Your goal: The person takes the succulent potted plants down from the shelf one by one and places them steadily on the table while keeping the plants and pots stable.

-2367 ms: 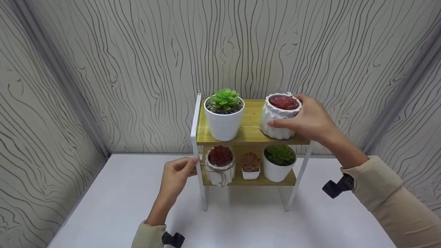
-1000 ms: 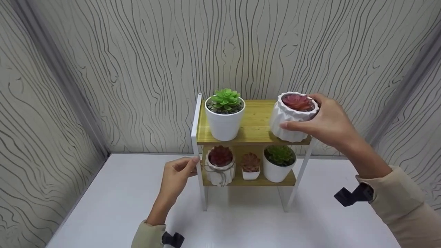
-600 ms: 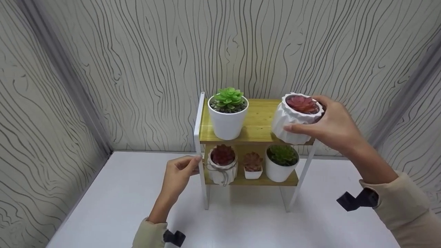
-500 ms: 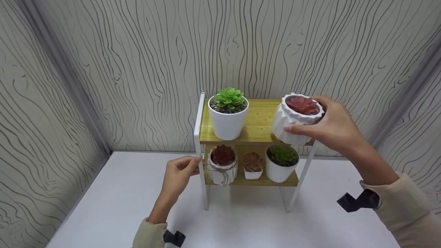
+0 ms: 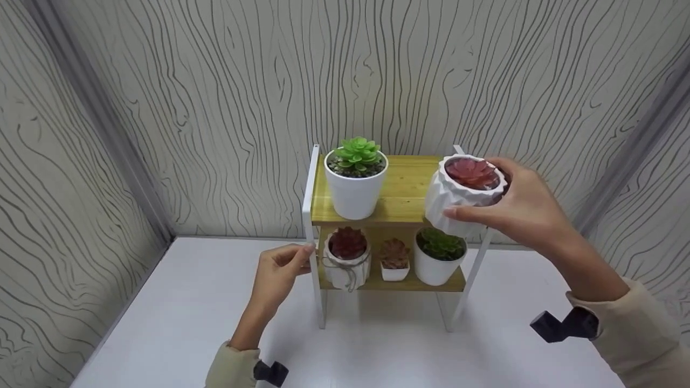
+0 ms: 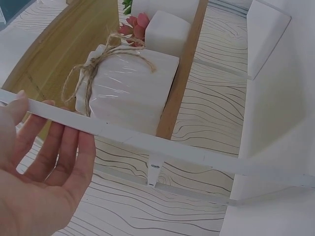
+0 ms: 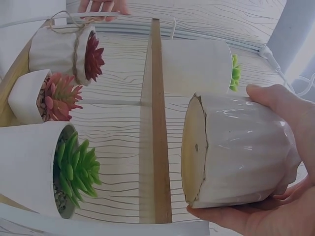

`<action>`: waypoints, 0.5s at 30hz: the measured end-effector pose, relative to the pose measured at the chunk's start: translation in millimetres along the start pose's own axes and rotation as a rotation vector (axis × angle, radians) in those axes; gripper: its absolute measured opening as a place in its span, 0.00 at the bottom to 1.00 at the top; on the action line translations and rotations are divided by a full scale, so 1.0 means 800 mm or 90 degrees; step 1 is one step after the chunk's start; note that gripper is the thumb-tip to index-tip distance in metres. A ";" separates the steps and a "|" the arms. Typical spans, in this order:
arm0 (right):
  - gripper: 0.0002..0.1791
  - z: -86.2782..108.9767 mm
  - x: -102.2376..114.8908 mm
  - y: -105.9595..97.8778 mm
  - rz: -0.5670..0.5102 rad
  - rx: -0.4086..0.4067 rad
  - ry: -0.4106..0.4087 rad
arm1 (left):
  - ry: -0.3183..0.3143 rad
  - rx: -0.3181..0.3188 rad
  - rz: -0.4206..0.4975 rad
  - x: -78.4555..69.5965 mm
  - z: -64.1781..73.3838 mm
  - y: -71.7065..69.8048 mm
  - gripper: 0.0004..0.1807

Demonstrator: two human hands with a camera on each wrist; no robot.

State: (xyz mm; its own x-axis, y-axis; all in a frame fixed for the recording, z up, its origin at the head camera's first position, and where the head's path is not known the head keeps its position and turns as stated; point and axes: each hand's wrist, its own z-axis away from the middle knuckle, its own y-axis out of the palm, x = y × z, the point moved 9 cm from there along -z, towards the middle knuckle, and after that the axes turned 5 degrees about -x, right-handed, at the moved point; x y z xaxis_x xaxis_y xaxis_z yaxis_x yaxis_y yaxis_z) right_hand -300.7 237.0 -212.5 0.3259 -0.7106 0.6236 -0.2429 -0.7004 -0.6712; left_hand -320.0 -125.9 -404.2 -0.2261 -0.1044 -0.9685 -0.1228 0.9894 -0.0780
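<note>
Here, the right hand (image 5: 520, 207) holds a ribbed white pot (image 5: 450, 194), planted with a red succulent (image 5: 473, 173), at the right front end of the top shelf (image 5: 404, 199). Its grip is spread to the pot's width and wrapped round the side, thumb across the near face and fingers round the far one. The base is off the board; the right wrist view shows a narrow gap between these 2. From base to rim the pot's axis stands close to upright, mouth facing up, the rim leaning slightly right in the head view.

The left hand (image 5: 277, 272) pinches the left upright of the white frame (image 5: 309, 186), its grip drawn in to the thin bar, thumb and fingers on opposite sides.

At the top shelf's left end, well apart from the ribbed pot, a smooth white pot (image 5: 354, 196) with a bright green succulent (image 5: 358, 152) stands upright. On the lower shelf (image 5: 415, 287), 3 pots form a row: a twine-tied pot (image 5: 337, 275) nearest the left hand, a small square pot (image 5: 395, 274) in the middle, and a round pot (image 5: 435, 268) at the right, its leaves partly hidden by the ribbed pot. Beneath lies a white surface (image 5: 388, 355).
</note>
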 end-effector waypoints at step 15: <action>0.53 0.022 -0.001 -0.005 0.017 0.002 0.001 | 0.001 -0.001 -0.008 0.001 0.000 0.001 0.16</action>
State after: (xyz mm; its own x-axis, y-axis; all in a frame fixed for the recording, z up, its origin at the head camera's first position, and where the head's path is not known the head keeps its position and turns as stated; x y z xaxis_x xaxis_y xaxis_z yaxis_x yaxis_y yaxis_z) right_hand -283.8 242.1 -217.4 0.3182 -0.7286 0.6065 -0.2485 -0.6815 -0.6883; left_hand -320.1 -125.2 -404.8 -0.2264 -0.1167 -0.9670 -0.1272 0.9878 -0.0895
